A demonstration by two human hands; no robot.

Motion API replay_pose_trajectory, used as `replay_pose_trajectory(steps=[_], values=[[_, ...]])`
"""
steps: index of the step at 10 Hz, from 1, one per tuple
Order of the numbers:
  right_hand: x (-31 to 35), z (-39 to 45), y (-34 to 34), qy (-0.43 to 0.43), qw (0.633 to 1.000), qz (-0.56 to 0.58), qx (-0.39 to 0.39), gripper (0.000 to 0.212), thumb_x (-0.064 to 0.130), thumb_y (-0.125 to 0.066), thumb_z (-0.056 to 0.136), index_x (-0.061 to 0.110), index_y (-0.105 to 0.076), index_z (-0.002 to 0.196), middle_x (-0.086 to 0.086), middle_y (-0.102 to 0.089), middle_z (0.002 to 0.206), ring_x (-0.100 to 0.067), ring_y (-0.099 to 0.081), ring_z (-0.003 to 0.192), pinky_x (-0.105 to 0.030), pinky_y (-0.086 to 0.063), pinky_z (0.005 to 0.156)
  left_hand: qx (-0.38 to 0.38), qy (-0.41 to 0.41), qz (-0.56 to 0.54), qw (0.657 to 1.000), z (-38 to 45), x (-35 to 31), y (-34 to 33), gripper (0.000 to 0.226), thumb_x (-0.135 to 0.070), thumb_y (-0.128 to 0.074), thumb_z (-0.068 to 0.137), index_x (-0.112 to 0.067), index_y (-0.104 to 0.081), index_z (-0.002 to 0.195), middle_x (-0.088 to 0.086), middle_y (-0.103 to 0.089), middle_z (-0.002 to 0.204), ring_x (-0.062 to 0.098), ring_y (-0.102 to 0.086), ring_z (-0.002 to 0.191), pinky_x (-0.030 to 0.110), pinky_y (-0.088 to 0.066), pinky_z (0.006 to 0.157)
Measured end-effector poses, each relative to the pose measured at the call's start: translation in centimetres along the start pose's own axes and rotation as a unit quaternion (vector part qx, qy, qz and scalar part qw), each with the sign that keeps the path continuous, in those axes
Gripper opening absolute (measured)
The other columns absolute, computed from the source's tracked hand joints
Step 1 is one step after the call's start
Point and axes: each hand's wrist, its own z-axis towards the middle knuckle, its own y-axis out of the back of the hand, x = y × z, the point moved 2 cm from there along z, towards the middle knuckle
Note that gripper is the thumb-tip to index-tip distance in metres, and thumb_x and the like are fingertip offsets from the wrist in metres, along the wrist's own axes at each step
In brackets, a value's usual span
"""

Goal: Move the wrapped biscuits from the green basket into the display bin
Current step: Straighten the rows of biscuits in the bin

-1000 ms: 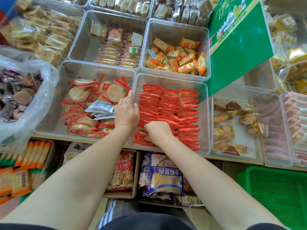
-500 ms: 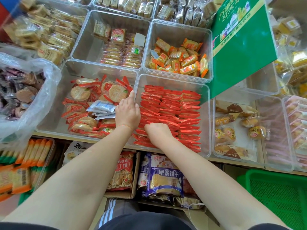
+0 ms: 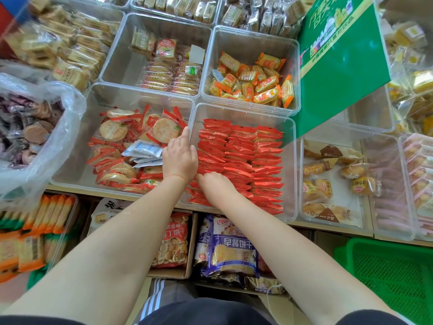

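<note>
With the left hand (image 3: 180,154) grasping the display bin (image 3: 290,160) wall at nine o'clock, our right hand (image 3: 216,184) pinches wrapped biscuits (image 3: 241,160); tuck them upright, keeping rows snug, green basket (image 3: 386,277) at four o'clock.

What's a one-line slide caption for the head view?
Both hands, left hand and right hand, tidy rows of red wrapped biscuits in a clear display bin; green basket waits lower right.
</note>
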Motion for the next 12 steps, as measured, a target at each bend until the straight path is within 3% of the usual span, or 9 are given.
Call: replay_pose_trajectory(steps=[3,4,5,6,7,8,9,10,12], values=[[0.7,2.2,-0.5,-0.015,0.989,-0.048,0.139,0.041,0.01,-0.045,0.1,0.015,-0.052,0.14,-0.011,-0.056,0.136,-0.031,-0.053,0.126,-0.04,-0.046,0.096,0.014,0.009,-0.009,1.0,0.1,0.0,0.0,0.057,-0.027,-0.036,0.099,-0.017,-0.022,0.154,0.009,-0.05,0.137,0.027,-0.039,0.128,0.042,-0.028,0.105],[0.0,2.0,-0.1,0.006,0.991,-0.072,0.108,0.04,0.004,-0.048,0.096,0.016,-0.058,0.134,-0.008,-0.06,0.13,-0.03,-0.057,0.12,-0.04,-0.049,0.093,0.01,0.005,-0.002,1.0,0.0,-0.1,0.1,0.057,-0.027,-0.037,0.099,-0.016,-0.022,0.154,0.01,-0.051,0.137,0.027,-0.04,0.128,0.043,-0.029,0.104],[-0.4,1.3,-0.3,0.056,0.991,-0.119,0.002,0.039,0.007,-0.043,0.098,0.02,-0.06,0.13,-0.006,-0.061,0.12,-0.028,-0.058,0.112,-0.039,-0.048,0.083,0.012,0.006,-0.002,1.0,0.1,0.0,0.0,0.058,-0.027,-0.037,0.099,-0.017,-0.022,0.154,0.009,-0.051,0.138,0.028,-0.04,0.128,0.043,-0.029,0.104],[0.1,0.8,-1.3,0.04,0.994,-0.095,-0.042,0.032,0.01,-0.044,0.099,0.014,-0.053,0.13,-0.008,-0.06,0.117,-0.03,-0.061,0.107,-0.039,-0.047,0.073,0.012,0.005,-0.005,1.0,0.1,0.0,0.0,0.057,-0.027,-0.037,0.099,-0.017,-0.023,0.154,0.009,-0.051,0.137,0.027,-0.04,0.128,0.043,-0.03,0.104],[-0.7,0.7,-0.4,-0.028,0.996,0.038,-0.08,0.02,0.025,-0.05,0.099,0.011,-0.056,0.113,-0.009,-0.065,0.106,-0.032,-0.065,0.095,-0.037,-0.041,0.064,0.008,0.004,-0.007,1.0,0.0,0.0,0.1,0.057,-0.027,-0.037,0.1,-0.017,-0.023,0.154,0.009,-0.051,0.138,0.027,-0.04,0.128,0.042,-0.03,0.104],[-2.0,0.4,0.7,-0.03,0.993,0.116,0.014,0.025,0.04,-0.06,0.093,0.015,-0.061,0.096,-0.003,-0.065,0.096,-0.025,-0.062,0.09,-0.033,-0.044,0.065,0.008,0.002,-0.009,1.0,0.1,0.2,0.0,0.057,-0.027,-0.036,0.099,-0.016,-0.023,0.153,0.009,-0.052,0.137,0.028,-0.041,0.127,0.043,-0.03,0.104],[-1.8,-0.3,1.0,-0.012,0.999,0.036,0.037,0.018,0.011,-0.055,0.091,0.014,-0.061,0.108,-0.007,-0.065,0.106,-0.03,-0.063,0.099,-0.033,-0.045,0.068,0.009,0.004,-0.011,1.0,0.1,0.1,-0.1,0.057,-0.027,-0.037,0.099,-0.016,-0.023,0.153,0.01,-0.053,0.134,0.03,-0.041,0.126,0.045,-0.031,0.103],[-0.4,-0.3,0.5,-0.005,1.0,-0.001,0.026,0.035,-0.003,-0.046,0.091,0.01,-0.06,0.12,-0.01,-0.065,0.114,-0.033,-0.063,0.105,-0.038,-0.046,0.075,0.003,0.001,-0.009,1.0,0.0,0.0,0.0,0.057,-0.026,-0.038,0.1,-0.016,-0.023,0.153,0.011,-0.053,0.134,0.029,-0.041,0.126,0.044,-0.031,0.102],[-0.4,0.0,0.4,0.019,0.999,0.019,-0.035,0.047,-0.005,-0.043,0.092,0.015,-0.055,0.133,-0.012,-0.064,0.112,-0.034,-0.064,0.102,-0.038,-0.047,0.072,0.007,0.006,-0.017,1.0,0.1,0.1,-0.1,0.057,-0.027,-0.037,0.099,-0.017,-0.023,0.153,0.01,-0.052,0.135,0.029,-0.04,0.127,0.044,-0.029,0.104]])
